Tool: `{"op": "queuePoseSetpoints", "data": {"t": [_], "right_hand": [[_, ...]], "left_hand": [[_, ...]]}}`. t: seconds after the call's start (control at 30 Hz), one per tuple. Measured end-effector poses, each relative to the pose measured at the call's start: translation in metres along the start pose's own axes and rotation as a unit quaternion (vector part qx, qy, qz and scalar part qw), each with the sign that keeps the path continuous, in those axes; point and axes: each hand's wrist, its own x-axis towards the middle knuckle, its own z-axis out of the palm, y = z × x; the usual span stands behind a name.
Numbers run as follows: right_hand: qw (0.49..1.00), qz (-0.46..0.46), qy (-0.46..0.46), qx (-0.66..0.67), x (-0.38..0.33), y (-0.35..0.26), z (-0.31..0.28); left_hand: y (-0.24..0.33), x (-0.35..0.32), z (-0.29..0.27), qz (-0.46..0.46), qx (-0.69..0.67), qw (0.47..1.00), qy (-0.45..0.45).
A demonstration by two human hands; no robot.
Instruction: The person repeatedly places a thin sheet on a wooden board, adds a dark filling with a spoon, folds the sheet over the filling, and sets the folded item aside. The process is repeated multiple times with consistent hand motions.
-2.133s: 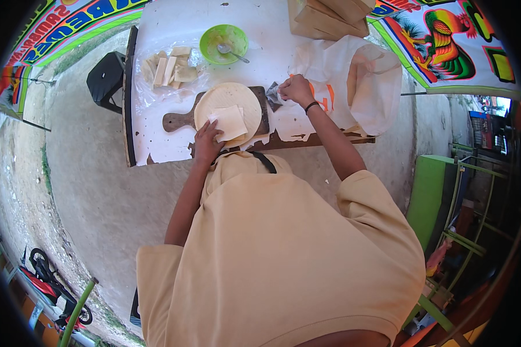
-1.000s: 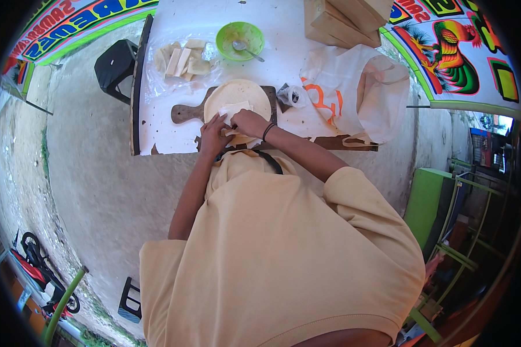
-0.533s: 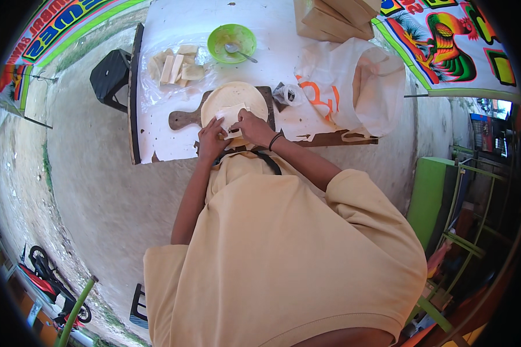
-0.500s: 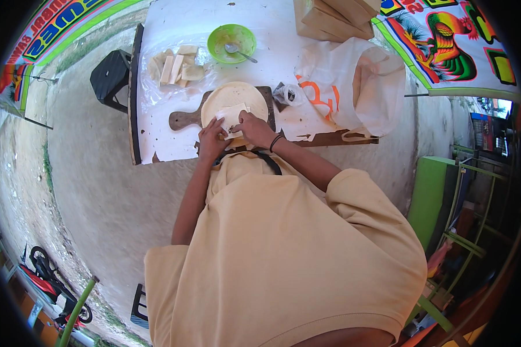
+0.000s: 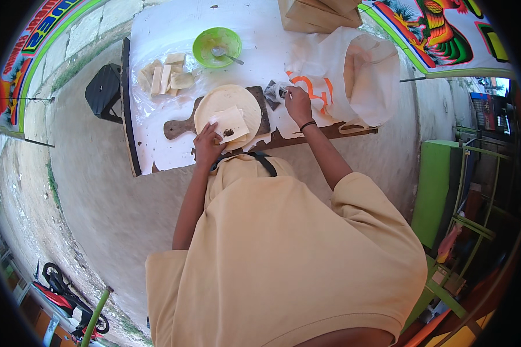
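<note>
A round pale wooden board [image 5: 217,107] lies on a brown handled chopping board [image 5: 182,128]. Square cream wrapper sheets [image 5: 235,117] are stacked on it, with a small dark crumbly filling [image 5: 228,133] near the lower corner of the top one. My left hand [image 5: 208,144] rests its parted fingers on the wrappers' left edge. Away to the right, my right hand [image 5: 298,105] has its fingers pinched together at a small clear plastic bag [image 5: 273,93] with dark contents. What lies between those fingertips is too small to make out.
Beyond the boards stands a green bowl [image 5: 216,46] with a spoon [image 5: 226,55]. More wrapper pieces [image 5: 169,76] lie on clear plastic at the left. A large whitish plastic bag [image 5: 353,81] and a brown carton [image 5: 318,16] occupy the right. A black stool [image 5: 103,91] stands beside the table.
My right hand has left the wrapper and moved right to the small bag, uncovering the dark filling. My left hand stays at the wrappers. The whole view has shifted slightly.
</note>
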Motion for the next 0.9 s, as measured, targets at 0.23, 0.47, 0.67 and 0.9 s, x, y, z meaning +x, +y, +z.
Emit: {"op": "queuePoseSetpoints", "data": {"t": [0.23, 0.47, 0.67, 0.9], "right_hand": [[0.975, -0.003, -0.15, -0.167, 0.036, -0.001, 0.016], [0.972, -0.039, -0.154, -0.174, 0.033, 0.0, 0.02], [0.978, 0.006, -0.121, -0.167, 0.038, -0.027, -0.011], [0.953, -0.119, -0.249, 0.127, 0.006, -0.062, 0.019]], "left_hand": [[0.005, 0.002, -0.006, 0.013, -0.009, 1.0, 0.018], [0.006, 0.002, -0.003, 0.024, -0.021, 0.999, 0.033], [0.004, 0.001, -0.003, 0.016, -0.002, 0.999, 0.032], [0.014, 0.002, -0.012, 0.018, -0.019, 1.0, 0.008]]}}
